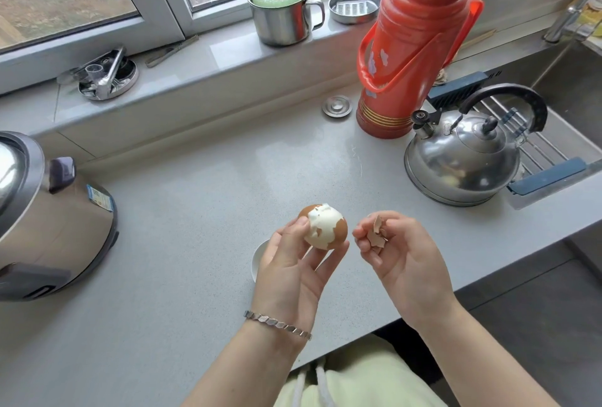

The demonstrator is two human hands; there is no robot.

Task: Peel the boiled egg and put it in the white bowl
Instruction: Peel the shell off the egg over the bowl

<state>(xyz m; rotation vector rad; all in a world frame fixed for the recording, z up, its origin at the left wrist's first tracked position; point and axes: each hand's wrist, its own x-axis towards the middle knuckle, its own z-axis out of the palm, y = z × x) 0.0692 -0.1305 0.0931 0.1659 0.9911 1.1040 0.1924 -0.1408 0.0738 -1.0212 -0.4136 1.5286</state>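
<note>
On the grey kitchen counter [202,211] beneath a window, the left hand [293,263] grips a half-peeled boiled egg [324,227] in curled fingertips directly above the white bowl [259,260], while just right of the egg the right hand [397,250] pinches brown shell pieces [376,233].

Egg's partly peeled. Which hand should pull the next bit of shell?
Probably right. The left hand grips the egg; the right hand, beside it, pinches only loose shell pieces.
</note>
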